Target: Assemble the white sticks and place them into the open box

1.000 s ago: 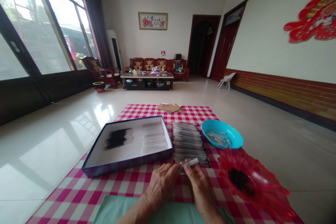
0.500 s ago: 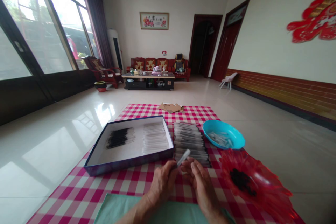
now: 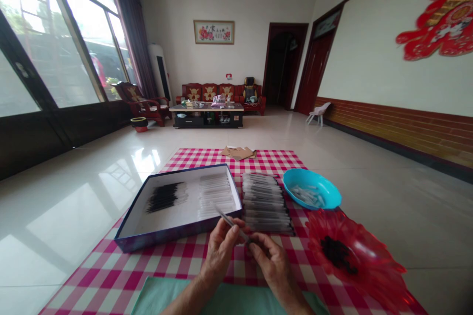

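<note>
My left hand (image 3: 221, 251) and my right hand (image 3: 269, 266) meet low on the checked cloth, both pinching a slim clear tube (image 3: 231, 221). Its tip leans up and left towards a blue-rimmed white box (image 3: 162, 242). The box holds black-ended rods (image 3: 164, 197) and a row of clear tubes (image 3: 216, 197). Just beyond my hands lies a neat stack of slim tubes (image 3: 264, 204). To the right are a turquoise bowl (image 3: 325, 197) of white pieces and a red flower-shaped plate (image 3: 369, 275) bearing a black heap (image 3: 336, 253).
A pink-and-white checked cloth (image 3: 195, 160) covers the floor, with a mint-green cloth (image 3: 229, 298) at its near edge and brown cardboard scraps (image 3: 238, 152) at its far edge. Glossy tiles surround it. A low table and red sofa stand far back.
The tube has swung from pointing up and right to leaning up and left. My hands have drawn closer together around it.
</note>
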Demonstrator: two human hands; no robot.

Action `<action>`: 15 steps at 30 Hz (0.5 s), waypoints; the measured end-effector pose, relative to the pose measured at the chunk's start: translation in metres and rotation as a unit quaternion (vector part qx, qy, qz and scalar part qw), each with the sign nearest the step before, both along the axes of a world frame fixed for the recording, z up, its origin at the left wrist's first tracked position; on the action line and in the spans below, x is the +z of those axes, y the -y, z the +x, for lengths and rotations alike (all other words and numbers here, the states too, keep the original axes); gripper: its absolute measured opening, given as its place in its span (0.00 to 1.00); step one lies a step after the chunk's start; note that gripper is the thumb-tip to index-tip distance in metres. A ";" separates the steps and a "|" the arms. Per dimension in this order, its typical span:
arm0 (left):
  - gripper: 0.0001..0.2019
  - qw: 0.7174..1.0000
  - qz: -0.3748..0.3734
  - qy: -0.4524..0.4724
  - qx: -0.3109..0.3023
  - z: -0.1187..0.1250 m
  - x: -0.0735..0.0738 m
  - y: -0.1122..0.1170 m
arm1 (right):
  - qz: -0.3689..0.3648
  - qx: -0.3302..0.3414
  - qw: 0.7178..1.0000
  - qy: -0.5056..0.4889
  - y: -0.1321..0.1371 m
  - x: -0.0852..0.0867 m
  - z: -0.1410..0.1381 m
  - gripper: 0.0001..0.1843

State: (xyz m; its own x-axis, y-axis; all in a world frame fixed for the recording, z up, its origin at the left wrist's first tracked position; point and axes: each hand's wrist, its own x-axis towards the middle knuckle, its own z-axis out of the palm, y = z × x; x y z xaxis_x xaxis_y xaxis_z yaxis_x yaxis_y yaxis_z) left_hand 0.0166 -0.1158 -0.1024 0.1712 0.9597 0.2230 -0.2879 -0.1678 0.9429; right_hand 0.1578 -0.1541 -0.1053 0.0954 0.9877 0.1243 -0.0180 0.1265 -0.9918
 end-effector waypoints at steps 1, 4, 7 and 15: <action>0.10 0.998 0.027 -0.046 0.015 -0.001 -0.001 0.001 | -0.007 -0.017 1.000 -0.024 -0.001 -0.001 0.001 0.15; 0.11 0.955 0.169 -0.240 0.051 -0.003 -0.001 0.009 | -0.027 -0.071 0.990 -0.115 -0.004 -0.005 0.006 0.15; 0.11 0.852 0.373 -0.366 0.042 -0.004 0.007 0.023 | -0.029 -0.086 0.984 -0.152 -0.005 -0.006 0.010 0.15; 0.13 0.740 0.446 -0.477 0.162 0.001 0.021 0.027 | 0.005 -0.011 1.000 -0.023 0.000 0.005 0.005 0.15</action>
